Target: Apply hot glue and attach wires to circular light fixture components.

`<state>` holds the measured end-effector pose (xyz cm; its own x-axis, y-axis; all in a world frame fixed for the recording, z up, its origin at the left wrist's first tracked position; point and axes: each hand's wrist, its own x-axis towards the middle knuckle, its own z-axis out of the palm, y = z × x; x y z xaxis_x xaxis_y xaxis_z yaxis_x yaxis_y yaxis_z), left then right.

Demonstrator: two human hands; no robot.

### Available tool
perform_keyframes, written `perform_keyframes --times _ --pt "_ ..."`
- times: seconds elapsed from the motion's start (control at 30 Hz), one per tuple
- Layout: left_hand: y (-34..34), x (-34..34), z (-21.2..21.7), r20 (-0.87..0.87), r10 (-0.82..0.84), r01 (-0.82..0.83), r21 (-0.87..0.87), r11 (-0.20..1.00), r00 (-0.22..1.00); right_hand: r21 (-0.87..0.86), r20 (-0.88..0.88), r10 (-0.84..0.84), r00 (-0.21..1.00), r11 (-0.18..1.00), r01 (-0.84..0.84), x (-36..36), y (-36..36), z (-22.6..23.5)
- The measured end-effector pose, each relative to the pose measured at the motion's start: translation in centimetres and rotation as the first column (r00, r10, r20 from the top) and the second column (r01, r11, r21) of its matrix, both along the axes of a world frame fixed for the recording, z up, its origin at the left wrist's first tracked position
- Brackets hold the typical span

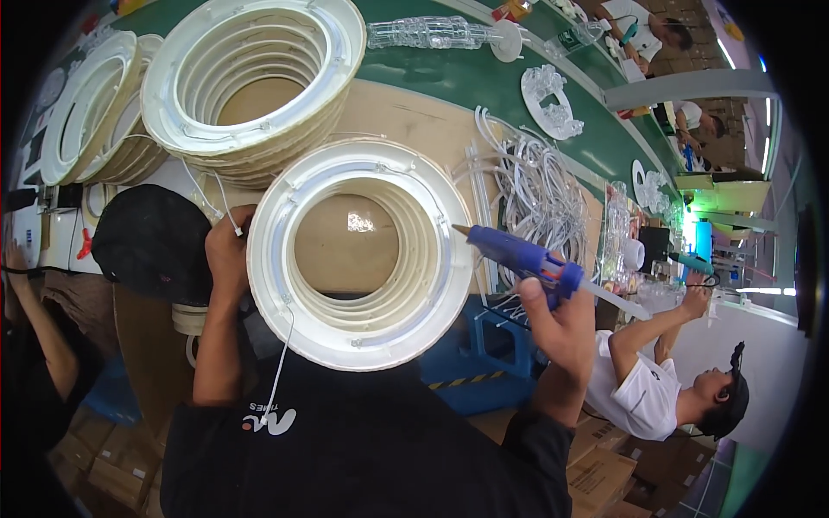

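A stack of white rings stands in front of me, with a bluish-white strip and small clear blobs along the top ring's channel. A thin white wire with a small plug hangs over its near edge. My left hand grips the stack's left side, the fingers partly hidden behind it. In my right hand is a blue hot glue gun, a whitish glue stick poking out of its back. The gun's nozzle tip is over the right part of the top ring; whether it touches cannot be made out.
A taller ring stack stands behind, more rings at far left. Tangled clear-white tubes or wires lie to the right, clear plastic parts on the green table. A person in a black cap sits at left; others work at right.
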<state>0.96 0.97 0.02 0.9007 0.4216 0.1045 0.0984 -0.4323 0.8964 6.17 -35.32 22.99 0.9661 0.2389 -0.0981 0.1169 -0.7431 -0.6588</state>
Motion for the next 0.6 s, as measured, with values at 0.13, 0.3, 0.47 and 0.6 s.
perform_keyframes --times 0.13,0.3,0.47,0.6 --pt "0.0 0.2 0.5 0.019 0.025 -0.026 0.035 0.999 0.999 -0.103 0.083 0.064 0.994 0.993 -0.056 0.7 1.3 0.6" --pt "0.1 0.3 -0.2 0.013 0.037 -0.037 0.017 0.999 0.999 -0.162 -0.012 0.107 0.994 0.981 -0.107 1.7 1.8 1.4" --pt "0.2 0.4 0.0 0.028 0.024 -0.026 0.043 0.999 0.999 -0.189 0.005 0.128 0.992 0.974 -0.125 1.9 2.0 1.4" --pt "0.3 0.3 -0.1 0.009 0.029 -0.029 0.028 0.999 1.000 -0.229 -0.016 0.120 0.993 0.966 -0.121 2.0 2.1 1.6"
